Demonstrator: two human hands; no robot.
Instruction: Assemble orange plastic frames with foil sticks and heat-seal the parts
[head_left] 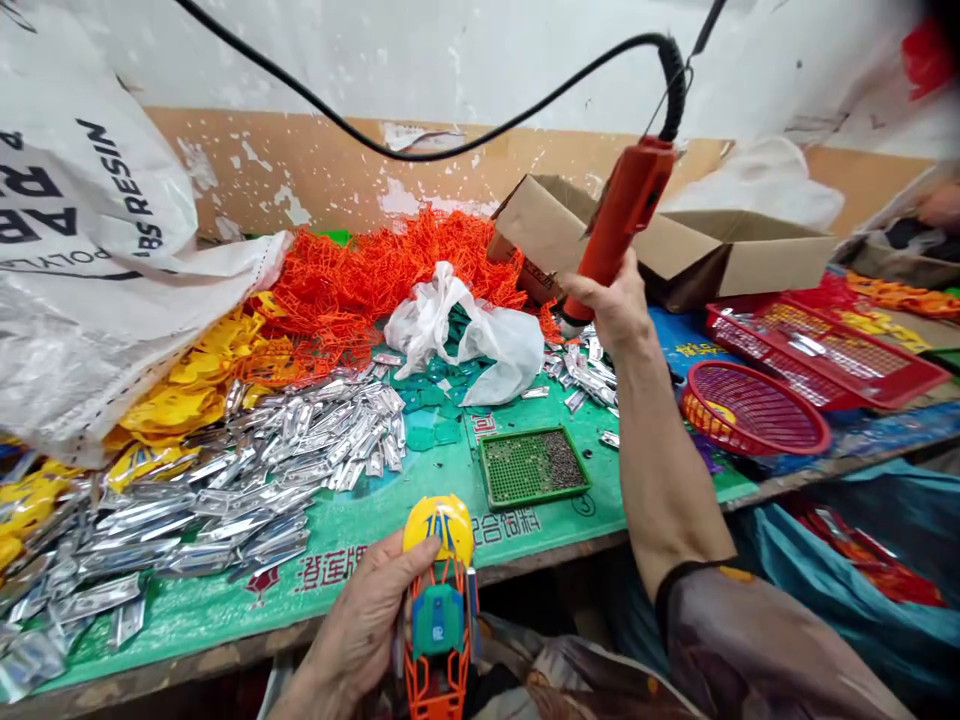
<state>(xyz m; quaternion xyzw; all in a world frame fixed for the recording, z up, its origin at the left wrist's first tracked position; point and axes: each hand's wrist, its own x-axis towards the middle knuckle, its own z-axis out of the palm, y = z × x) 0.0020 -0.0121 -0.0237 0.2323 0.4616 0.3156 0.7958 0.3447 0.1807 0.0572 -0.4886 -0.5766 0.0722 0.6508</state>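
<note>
My left hand [367, 610] is closed around a toy car [439, 620] with a yellow nose, a teal middle piece and an orange frame. Its thumb presses on the yellow part, at the table's front edge. Raised to the right, my right hand [619, 305] grips a red electric screwdriver [622, 215] that hangs from a black coiled cable. The tool's lower tip points down over silver parts. Between the hands, a green tray [534, 468] full of small holes carries many tiny dark screws at its right side.
Silver parts [300, 450] cover the table's left, beside yellow shells [187, 380] and a heap of orange frames [360, 280]. A white plastic bag [480, 340] holds teal pieces. Cardboard boxes [742, 250], a red basket [754, 410] and red trays [832, 350] stand right.
</note>
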